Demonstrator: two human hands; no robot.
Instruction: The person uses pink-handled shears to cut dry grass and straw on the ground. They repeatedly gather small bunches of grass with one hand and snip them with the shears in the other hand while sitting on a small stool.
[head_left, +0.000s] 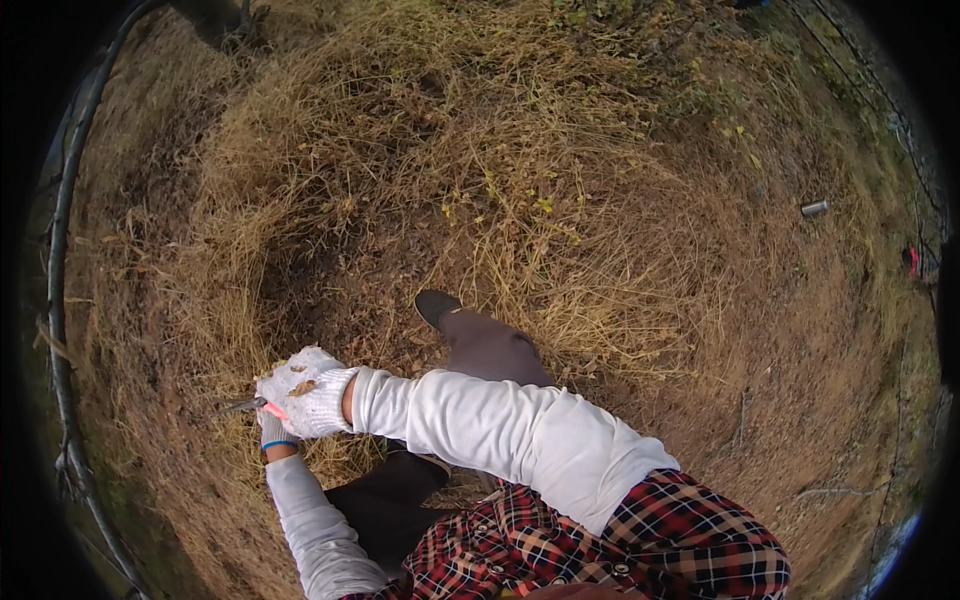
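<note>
My right hand, in a white knit glove, reaches across to the lower left, low over dry grass. A hand tool with a pink-red handle and a grey metal blade shows at its lower edge, the blade pointing left. My right hand appears closed around that handle; the kind of tool cannot be made out. Dry leaf bits cling to the back of the glove. My left hand, gloved with a blue-edged cuff, is just below and mostly hidden behind the right one. Its fingers are out of sight.
Tangled dry stalks, some with yellow leaves, cover the ground ahead. My dark shoe stands near bare soil. A bare branch curves along the left rim. A metallic cylinder lies at right, and a red object beyond.
</note>
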